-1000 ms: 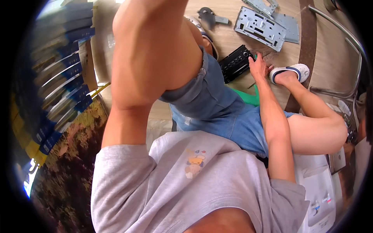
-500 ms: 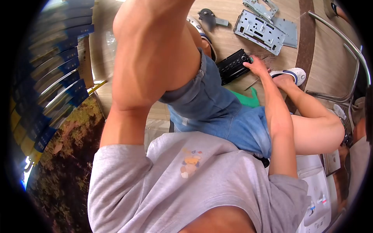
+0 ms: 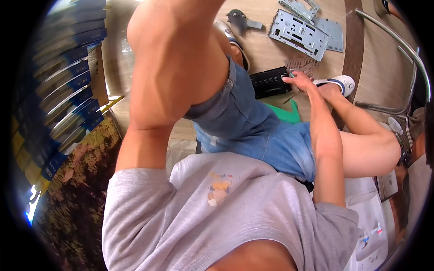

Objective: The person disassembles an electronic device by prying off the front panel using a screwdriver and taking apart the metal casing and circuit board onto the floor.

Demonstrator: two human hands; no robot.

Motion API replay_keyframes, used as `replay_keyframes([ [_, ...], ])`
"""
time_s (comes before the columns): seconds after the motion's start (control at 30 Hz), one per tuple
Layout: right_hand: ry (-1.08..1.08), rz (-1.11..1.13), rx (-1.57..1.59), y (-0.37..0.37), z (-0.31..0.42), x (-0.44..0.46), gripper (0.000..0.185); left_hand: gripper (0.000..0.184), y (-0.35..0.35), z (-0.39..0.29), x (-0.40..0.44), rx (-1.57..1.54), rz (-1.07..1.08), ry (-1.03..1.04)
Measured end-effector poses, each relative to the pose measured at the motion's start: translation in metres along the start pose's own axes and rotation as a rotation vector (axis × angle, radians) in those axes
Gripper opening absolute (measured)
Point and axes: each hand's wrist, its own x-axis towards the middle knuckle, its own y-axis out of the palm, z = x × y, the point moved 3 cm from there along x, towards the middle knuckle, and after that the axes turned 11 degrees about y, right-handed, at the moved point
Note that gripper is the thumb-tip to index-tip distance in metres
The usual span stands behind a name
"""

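On the floor beyond my raised knee lies a black panel (image 3: pixel 270 82) with a knob and buttons, like a car stereo front. My right hand (image 3: pixel 299 81) grips its right end, thumb on the face near the knob and the other fingers partly hidden. A thin rod-like piece (image 3: pixel 291 97) shows just below that hand. My left arm runs behind the raised leg, so my left hand is hidden. A green plastic piece (image 3: pixel 287 113) lies on the floor near my shorts, partly covered by them.
A silver metal chassis plate (image 3: pixel 298 35) lies beyond the panel, with a flat vented plate (image 3: pixel 330 34) beside it. A perforated sheet (image 3: pixel 302 66) is near my right hand. A dark round-headed object (image 3: pixel 239 20) lies farther left. Chair tubing (image 3: pixel 398 34) curves at the right.
The black panel has turned so its right end is lower and it lies more level. My right hand has moved slightly down with it.
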Motion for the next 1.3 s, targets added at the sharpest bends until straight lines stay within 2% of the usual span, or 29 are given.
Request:
replay_keyframes([
  [0.13, 0.033, -0.036, 0.027, -0.002, 0.009, -0.012, 0.056, 0.039, -0.001, -0.003, 0.007, 0.005, 0.017, 0.011],
  [0.17, 0.050, -0.004, 0.058, -0.004, 0.032, -0.035, 0.056, 0.039, -0.001, -0.004, 0.008, 0.009, 0.019, 0.017],
  [0.27, -0.036, -0.166, 0.222, 0.004, 0.035, -0.041, 0.060, 0.040, 0.000, -0.004, 0.010, 0.023, 0.025, 0.030],
  [0.37, -0.079, -0.111, -0.015, -0.004, 0.060, -0.070, 0.066, 0.040, 0.006, -0.001, 0.013, 0.038, 0.033, 0.061],
  [0.4, -0.094, 0.032, -0.088, -0.006, 0.070, -0.077, 0.063, 0.040, 0.008, -0.002, 0.014, 0.040, 0.032, 0.066],
  [0.47, -0.003, 0.158, -0.172, -0.003, 0.077, -0.078, 0.060, 0.040, 0.010, -0.005, 0.012, 0.047, 0.032, 0.078],
  [0.57, -0.130, 0.210, -0.124, 0.003, 0.089, -0.096, 0.051, 0.041, 0.014, -0.006, 0.019, 0.068, 0.036, 0.112],
  [0.67, -0.181, 0.057, -0.225, 0.004, 0.105, -0.130, 0.040, 0.041, 0.017, -0.004, 0.028, 0.079, 0.045, 0.140],
  [0.77, -0.279, -0.070, -0.384, -0.015, 0.131, -0.188, 0.040, 0.042, 0.021, -0.002, 0.038, 0.075, 0.052, 0.168],
  [0.83, -0.177, -0.178, -0.480, -0.035, 0.135, -0.237, 0.042, 0.042, 0.023, 0.000, 0.045, 0.077, 0.062, 0.189],
  [0.97, -0.509, -0.489, -0.469, -0.080, 0.152, -0.335, 0.027, 0.043, 0.026, 0.004, 0.066, 0.078, 0.072, 0.221],
  [1.07, -0.334, -0.608, -0.732, -0.113, 0.166, -0.389, 0.027, 0.044, 0.027, 0.006, 0.092, 0.062, 0.053, 0.247],
  [1.1, -0.363, -0.684, -0.726, -0.128, 0.177, -0.408, 0.030, 0.044, 0.027, 0.006, 0.100, 0.036, 0.037, 0.251],
  [1.17, -0.414, -0.822, -0.710, -0.150, 0.194, -0.445, 0.035, 0.045, 0.033, 0.005, 0.110, -0.139, -0.031, 0.238],
  [1.2, -0.496, -0.961, -0.772, -0.156, 0.201, -0.459, 0.034, 0.050, 0.028, 0.000, 0.112, -0.251, 0.001, 0.187],
  [1.27, -0.668, -1.242, -0.902, -0.165, 0.215, -0.482, 0.033, 0.066, 0.041, -0.004, 0.121, -0.618, -0.198, 0.093],
  [1.3, -0.734, -1.362, -0.995, -0.166, 0.221, -0.486, 0.038, 0.071, 0.044, -0.011, 0.124, -0.941, -0.163, 0.029],
])
